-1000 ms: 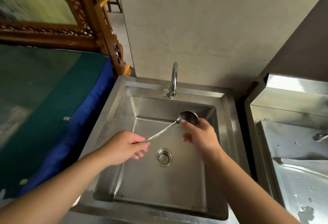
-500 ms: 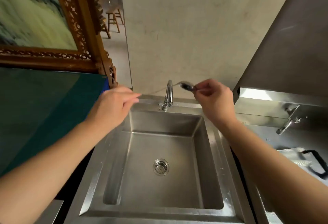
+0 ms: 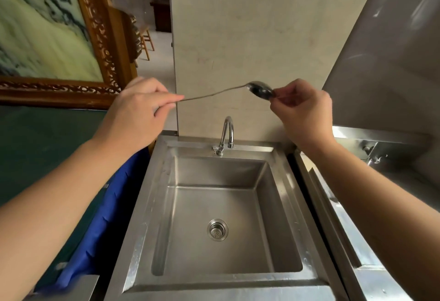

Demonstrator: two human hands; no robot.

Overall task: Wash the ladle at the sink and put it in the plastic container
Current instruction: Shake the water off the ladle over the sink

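Ladle (image 3: 260, 89): held level, high above sink (image 3: 152, 205).
Left hand (image 3: 138, 112): fingers pinching handle end.
Right hand (image 3: 303, 111): fingers gripping bowl.
Faucet (image 3: 226, 134): below, dry.

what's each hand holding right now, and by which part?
Both hold one ladle: the left hand pinches the handle's end, and the right hand has its fingers on the bowl's edge, above the sink.
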